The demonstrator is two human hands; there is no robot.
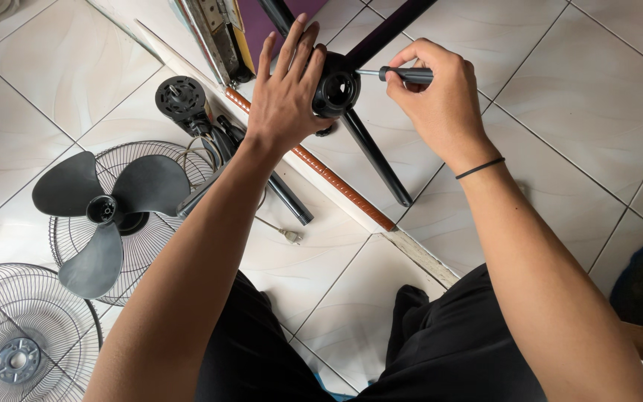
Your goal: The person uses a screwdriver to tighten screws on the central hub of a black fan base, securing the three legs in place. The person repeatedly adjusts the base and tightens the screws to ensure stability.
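Observation:
My left hand (286, 89) lies flat against the black hub (336, 89) of a cross-shaped fan stand base, fingers spread over its left side. Black legs (375, 158) stick out from that hub across the tiled floor. My right hand (429, 93) grips a screwdriver (405, 74) with a dark handle; its metal shaft points left into the hub's side. A thin black band circles my right wrist.
A dark three-blade fan propeller (102, 212) rests on a wire grille (132, 223) at left. A second grille (20, 335) lies at bottom left. The black fan motor (181, 98) with a pole (284, 195) and a cord plug (289, 236) lies nearby. A door threshold strip (336, 186) crosses diagonally.

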